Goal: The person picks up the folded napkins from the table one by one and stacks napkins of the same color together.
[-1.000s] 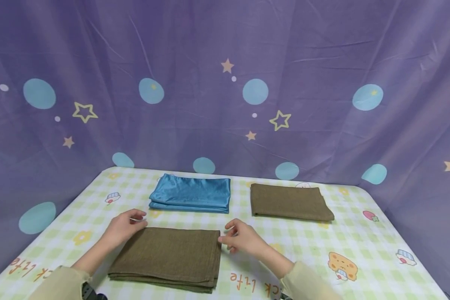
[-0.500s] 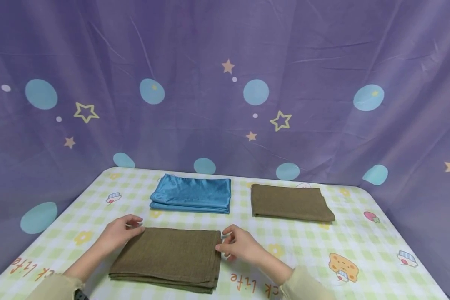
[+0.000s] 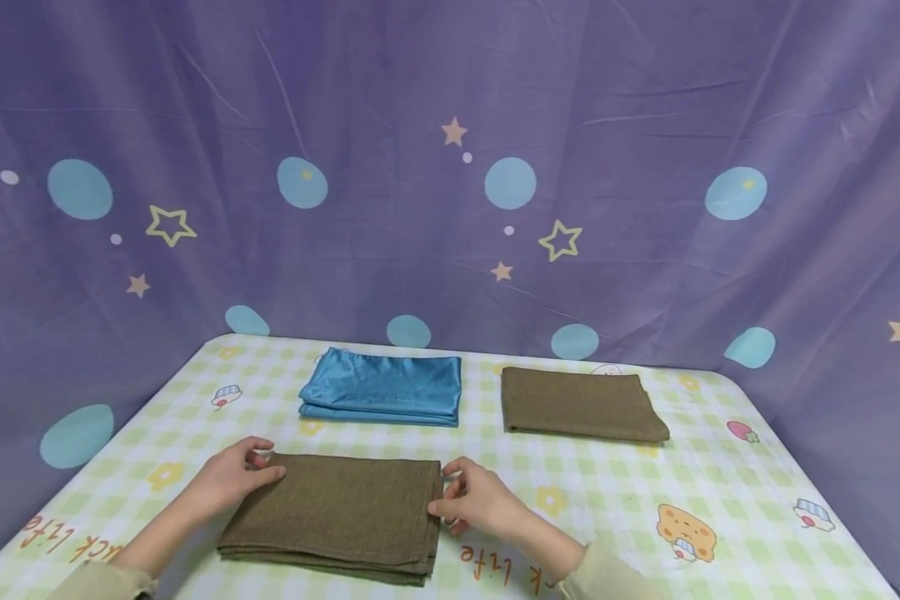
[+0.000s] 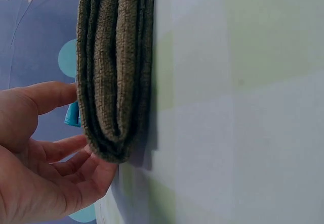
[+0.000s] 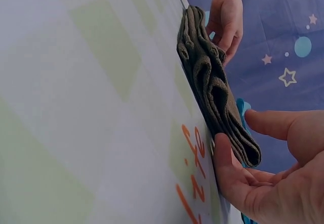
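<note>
A folded olive-brown cloth (image 3: 345,508) of several layers lies at the front of the table in the head view. My left hand (image 3: 228,479) is at its far left corner, thumb on top and the other fingers curled at the folded edge. The left wrist view shows that hand (image 4: 45,158) around the rounded fold. My right hand (image 3: 483,500) is at the right edge, thumb over the top layer. In the right wrist view its fingers (image 5: 230,171) sit low against the cloth's layered side (image 5: 212,90), close to the tabletop.
Behind lie a folded shiny blue cloth (image 3: 382,387) and, to the right, another folded brown cloth (image 3: 581,406). The table (image 3: 600,508) has a green-white checked cover with printed pictures. A purple curtain (image 3: 390,250) with stars and dots hangs behind it.
Both hands have moved a little nearer along the front brown cloth. The thumbs now lie over its left and right edges. The cloths have not visibly moved.
</note>
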The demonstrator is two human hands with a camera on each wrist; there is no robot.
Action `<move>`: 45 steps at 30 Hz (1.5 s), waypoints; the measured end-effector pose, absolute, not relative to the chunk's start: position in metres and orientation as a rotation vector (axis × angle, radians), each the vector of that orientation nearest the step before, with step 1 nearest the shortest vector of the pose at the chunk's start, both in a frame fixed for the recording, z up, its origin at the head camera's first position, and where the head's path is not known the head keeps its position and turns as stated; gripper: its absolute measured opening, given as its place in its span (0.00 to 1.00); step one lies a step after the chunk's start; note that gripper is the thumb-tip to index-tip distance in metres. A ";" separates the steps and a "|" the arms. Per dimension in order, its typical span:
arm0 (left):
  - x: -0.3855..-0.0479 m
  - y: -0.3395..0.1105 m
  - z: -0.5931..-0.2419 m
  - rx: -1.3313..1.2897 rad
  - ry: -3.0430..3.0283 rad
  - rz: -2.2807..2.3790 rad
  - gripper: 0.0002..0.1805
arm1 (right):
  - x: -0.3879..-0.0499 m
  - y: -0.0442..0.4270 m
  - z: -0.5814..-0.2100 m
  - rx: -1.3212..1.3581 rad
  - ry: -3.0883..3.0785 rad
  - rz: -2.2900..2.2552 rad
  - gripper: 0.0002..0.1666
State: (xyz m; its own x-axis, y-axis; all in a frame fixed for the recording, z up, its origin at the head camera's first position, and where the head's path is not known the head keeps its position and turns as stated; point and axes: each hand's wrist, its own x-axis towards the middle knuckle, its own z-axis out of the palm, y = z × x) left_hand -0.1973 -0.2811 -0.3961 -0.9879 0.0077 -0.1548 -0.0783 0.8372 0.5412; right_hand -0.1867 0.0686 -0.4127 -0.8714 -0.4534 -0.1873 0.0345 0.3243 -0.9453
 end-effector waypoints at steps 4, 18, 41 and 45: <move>-0.195 -0.283 -0.395 -0.082 2.841 0.844 0.38 | -0.185 0.068 -0.413 -0.366 2.187 -1.584 0.27; -0.181 -0.282 -0.387 -0.070 2.718 0.946 0.33 | -0.181 0.065 -0.412 -0.306 2.233 -1.549 0.33; -0.181 -0.290 -0.394 -0.040 2.609 1.092 0.37 | -0.180 0.057 -0.416 -0.343 2.366 -1.560 0.30; -0.182 -0.290 -0.395 -0.044 2.593 1.107 0.38 | -0.177 0.054 -0.415 -0.290 2.344 -1.578 0.31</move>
